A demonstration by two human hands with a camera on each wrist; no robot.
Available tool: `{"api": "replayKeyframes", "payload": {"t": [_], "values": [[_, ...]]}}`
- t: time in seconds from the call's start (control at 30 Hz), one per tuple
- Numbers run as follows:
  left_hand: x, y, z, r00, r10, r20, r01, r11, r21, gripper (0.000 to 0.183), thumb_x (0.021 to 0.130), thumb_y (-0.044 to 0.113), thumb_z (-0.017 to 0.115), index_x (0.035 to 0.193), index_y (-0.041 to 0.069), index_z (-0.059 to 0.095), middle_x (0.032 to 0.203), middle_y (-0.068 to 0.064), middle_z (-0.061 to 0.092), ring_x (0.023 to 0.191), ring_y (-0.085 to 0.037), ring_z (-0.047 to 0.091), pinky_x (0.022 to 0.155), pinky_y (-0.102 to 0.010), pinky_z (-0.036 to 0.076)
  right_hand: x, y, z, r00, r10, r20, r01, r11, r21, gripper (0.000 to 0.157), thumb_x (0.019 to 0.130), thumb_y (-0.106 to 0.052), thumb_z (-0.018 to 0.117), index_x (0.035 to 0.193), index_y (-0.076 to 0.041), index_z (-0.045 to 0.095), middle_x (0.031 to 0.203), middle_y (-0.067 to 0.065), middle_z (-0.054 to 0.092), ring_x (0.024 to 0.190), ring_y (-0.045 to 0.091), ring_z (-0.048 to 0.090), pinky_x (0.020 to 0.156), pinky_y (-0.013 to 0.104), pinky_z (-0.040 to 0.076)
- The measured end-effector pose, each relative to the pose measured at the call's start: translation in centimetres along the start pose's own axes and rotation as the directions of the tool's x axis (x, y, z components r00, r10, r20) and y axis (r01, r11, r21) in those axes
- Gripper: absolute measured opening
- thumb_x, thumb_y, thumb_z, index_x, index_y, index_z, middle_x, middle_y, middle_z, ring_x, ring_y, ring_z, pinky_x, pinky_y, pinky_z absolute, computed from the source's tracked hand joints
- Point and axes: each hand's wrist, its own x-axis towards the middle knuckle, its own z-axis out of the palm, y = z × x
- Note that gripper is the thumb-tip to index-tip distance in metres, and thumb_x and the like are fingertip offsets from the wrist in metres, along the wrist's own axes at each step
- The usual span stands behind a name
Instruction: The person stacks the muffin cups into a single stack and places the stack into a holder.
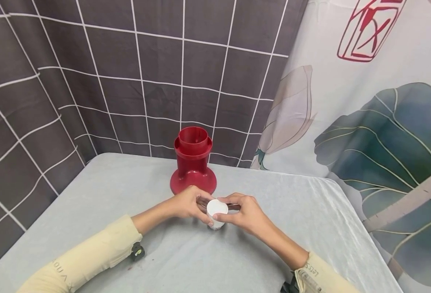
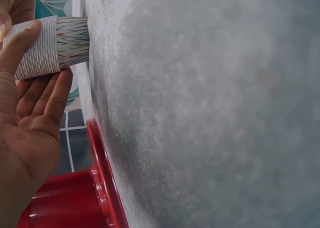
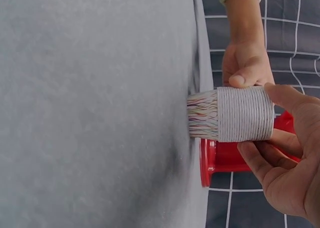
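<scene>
A white ribbed cylinder [image 1: 216, 208] stands upright between both hands, flat white top facing up. Its lower section, seen in the wrist views, is narrower and covered in fine multicoloured strands [image 3: 202, 115]; that end is right at the tablecloth. The left hand [image 1: 188, 204] holds the cylinder from the left, thumb on the near side and fingers round the far side. From the right, the right hand [image 1: 247, 213] grips it with its thumb at the upper end and fingertips against the ribbed wall [image 3: 245, 113].
Just behind the hands, a red stand [image 1: 192, 162] with a round base and a double-rimmed cup top rises from the table. Pale cloth covers the table [image 1: 157, 260]. A dark grid curtain [image 1: 157, 61] hangs behind, with a leaf-patterned white curtain [image 1: 321, 122] at the right.
</scene>
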Motion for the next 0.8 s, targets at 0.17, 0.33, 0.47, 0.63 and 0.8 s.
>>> {"api": "replayKeyframes", "payload": {"t": [0.17,0.33,0.47,0.63,0.8], "values": [[0.1,-0.2,0.0,1.0,-0.001,0.003,0.001,1.0,-0.01,0.053,0.081,0.0,0.099,0.131,-0.002,0.081,0.117,-0.015,0.087,0.107,-0.021,0.087,0.096,-0.036,0.069,-0.3,0.2,0.3,1.0,0.018,-0.017,-0.017,0.999,0.03,0.048,0.089,-0.023,0.098,0.13,-0.004,0.084,0.122,0.011,0.083,0.109,0.023,0.083,0.097,0.034,0.069],[0.0,-0.4,0.0,1.0,-0.006,0.001,0.006,1.0,-0.007,0.053,0.082,0.001,0.099,0.132,-0.001,0.081,0.118,-0.014,0.087,0.108,-0.022,0.086,0.096,-0.034,0.069,-0.6,0.5,0.7,0.999,0.02,-0.029,-0.018,0.997,0.071,0.049,0.09,-0.024,0.097,0.133,-0.007,0.083,0.127,0.011,0.083,0.11,0.023,0.084,0.096,0.033,0.069],[-0.1,-0.2,0.0,1.0,-0.007,0.006,0.007,1.0,-0.002,0.053,0.083,0.001,0.098,0.133,-0.001,0.08,0.119,-0.015,0.086,0.109,-0.022,0.086,0.095,-0.033,0.069,-0.9,0.7,0.9,0.999,0.012,-0.036,-0.009,0.997,0.077,0.051,0.092,-0.024,0.096,0.137,-0.007,0.081,0.131,0.014,0.082,0.11,0.024,0.085,0.096,0.034,0.069],[-0.2,0.0,0.0,1.0,-0.008,0.004,0.008,1.0,-0.007,0.053,0.083,0.002,0.099,0.132,-0.001,0.08,0.118,-0.014,0.086,0.108,-0.021,0.086,0.095,-0.032,0.069,-1.1,1.0,0.9,1.0,0.002,-0.029,0.0,0.997,0.082,0.054,0.094,-0.026,0.095,0.141,-0.006,0.078,0.136,0.017,0.081,0.114,0.026,0.085,0.098,0.037,0.069],[-0.3,-0.1,0.1,1.0,-0.023,-0.001,0.023,1.0,-0.005,0.053,0.085,0.005,0.098,0.135,0.001,0.08,0.121,-0.013,0.086,0.112,-0.024,0.085,0.097,-0.033,0.069,-1.3,1.0,0.8,1.0,-0.012,-0.017,0.013,0.997,0.073,0.059,0.092,-0.023,0.096,0.144,-0.005,0.076,0.139,0.018,0.079,0.118,0.029,0.084,0.101,0.038,0.068]]}}
